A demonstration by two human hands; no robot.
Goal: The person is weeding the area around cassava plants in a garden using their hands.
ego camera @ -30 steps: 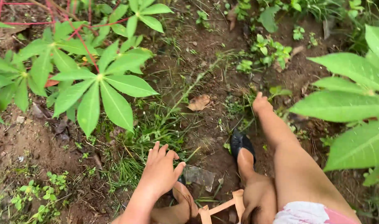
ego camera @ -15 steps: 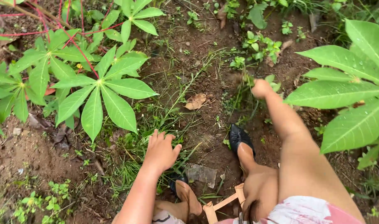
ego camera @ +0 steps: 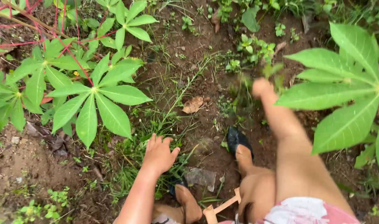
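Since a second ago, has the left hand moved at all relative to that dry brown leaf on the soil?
Yes. The left hand has dropped into the grass clump, lying closer to the dry brown leaf than before.

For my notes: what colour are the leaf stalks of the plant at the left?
Red leaf stalks, seen in the head view.

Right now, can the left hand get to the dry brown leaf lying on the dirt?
Probably yes. The left hand rests in the grass, and the dry brown leaf lies just ahead on bare soil. Only thin grass blades stand between them; nothing solid blocks the way.
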